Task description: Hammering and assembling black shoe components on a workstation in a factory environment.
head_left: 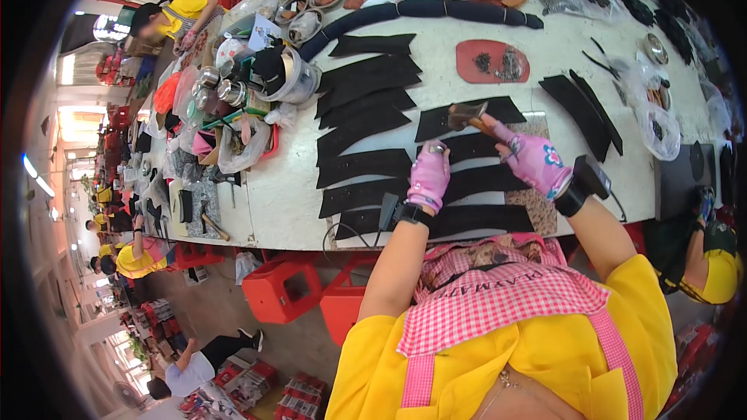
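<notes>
My right hand [540, 165], in a pink patterned glove with bare fingertips, grips a hammer [469, 115] by its handle. The brownish hammer head hangs over the black pieces, ahead of my left hand and a little to its right. My left hand [429, 176], gloved alike, is closed upright around something small; only a shiny metal tip shows at the top of the fist. Around both hands lie flat black curved pieces [471, 117], with a column of overlapping black pieces [366, 78] to the left. What sits under the left fist is hidden.
Beyond the hands, a red tray [492, 61] holds small dark and silver metal parts. More black strips [577, 117] lie right. A long dark padded roll [420, 9] crosses the far table. Tubs and bags crowd the left. Red stools [282, 289] stand below the edge. Other people work nearby.
</notes>
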The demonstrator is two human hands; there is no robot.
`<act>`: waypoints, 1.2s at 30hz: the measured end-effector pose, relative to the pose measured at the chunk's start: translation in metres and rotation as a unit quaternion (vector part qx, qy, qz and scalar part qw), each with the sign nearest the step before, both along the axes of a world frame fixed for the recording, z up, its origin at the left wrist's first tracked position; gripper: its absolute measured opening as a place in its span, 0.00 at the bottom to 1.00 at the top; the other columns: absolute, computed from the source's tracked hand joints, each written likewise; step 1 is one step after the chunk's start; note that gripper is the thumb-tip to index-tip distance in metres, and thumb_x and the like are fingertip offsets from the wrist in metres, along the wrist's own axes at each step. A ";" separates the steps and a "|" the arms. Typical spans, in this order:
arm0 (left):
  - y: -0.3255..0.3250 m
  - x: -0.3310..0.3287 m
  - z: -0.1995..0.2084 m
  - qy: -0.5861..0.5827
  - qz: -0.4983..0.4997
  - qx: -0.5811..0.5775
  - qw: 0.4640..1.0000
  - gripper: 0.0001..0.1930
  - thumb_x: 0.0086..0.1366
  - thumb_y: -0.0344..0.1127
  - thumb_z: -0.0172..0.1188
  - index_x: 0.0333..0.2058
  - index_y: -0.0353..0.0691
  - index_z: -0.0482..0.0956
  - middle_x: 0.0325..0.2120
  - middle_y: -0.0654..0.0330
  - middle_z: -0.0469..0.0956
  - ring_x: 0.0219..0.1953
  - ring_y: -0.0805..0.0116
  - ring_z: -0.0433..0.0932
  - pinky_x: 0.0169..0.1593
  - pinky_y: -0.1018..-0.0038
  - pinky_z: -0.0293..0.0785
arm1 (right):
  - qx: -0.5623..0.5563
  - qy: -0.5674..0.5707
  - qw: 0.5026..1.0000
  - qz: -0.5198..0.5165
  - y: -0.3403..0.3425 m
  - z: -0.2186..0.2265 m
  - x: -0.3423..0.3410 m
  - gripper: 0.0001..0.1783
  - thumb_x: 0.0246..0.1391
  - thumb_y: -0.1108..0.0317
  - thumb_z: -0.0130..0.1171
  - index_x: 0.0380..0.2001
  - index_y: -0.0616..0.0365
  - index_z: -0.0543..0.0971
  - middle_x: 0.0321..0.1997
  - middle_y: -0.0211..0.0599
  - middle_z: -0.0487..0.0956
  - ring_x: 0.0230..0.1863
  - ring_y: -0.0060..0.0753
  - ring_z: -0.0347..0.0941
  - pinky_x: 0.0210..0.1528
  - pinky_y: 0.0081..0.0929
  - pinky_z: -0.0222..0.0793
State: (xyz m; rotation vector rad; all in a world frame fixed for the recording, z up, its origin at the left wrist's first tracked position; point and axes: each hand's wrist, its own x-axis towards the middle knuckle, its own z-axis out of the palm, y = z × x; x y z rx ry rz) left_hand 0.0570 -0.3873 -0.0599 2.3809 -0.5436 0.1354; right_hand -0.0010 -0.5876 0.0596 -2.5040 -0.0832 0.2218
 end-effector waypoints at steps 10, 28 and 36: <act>0.020 -0.015 0.001 0.145 0.099 -0.116 0.978 0.09 0.59 0.35 0.56 0.31 0.33 0.74 0.22 0.58 0.76 0.23 0.74 0.76 0.28 0.77 0.73 | -0.018 0.021 0.999 -0.022 -0.009 -0.057 -0.093 0.27 0.53 0.66 0.50 0.57 0.42 0.62 0.26 0.48 0.76 0.29 0.51 0.74 0.30 0.41 0.69; 0.020 -0.086 -0.025 0.222 0.187 -0.400 0.869 0.05 0.59 0.24 0.54 0.35 0.33 0.75 0.30 0.62 0.76 0.31 0.75 0.75 0.37 0.80 0.72 | -0.036 0.056 0.998 -0.011 0.002 -0.035 -0.080 0.24 0.54 0.64 0.51 0.55 0.40 0.65 0.23 0.45 0.76 0.25 0.47 0.74 0.26 0.39 0.68; 0.014 -0.086 -0.021 0.198 0.197 -0.386 0.879 0.04 0.59 0.25 0.55 0.33 0.36 0.75 0.25 0.62 0.75 0.27 0.78 0.73 0.33 0.81 0.70 | -0.038 0.055 0.998 -0.008 0.003 -0.029 -0.078 0.24 0.53 0.65 0.51 0.55 0.40 0.65 0.23 0.45 0.76 0.25 0.47 0.74 0.26 0.39 0.68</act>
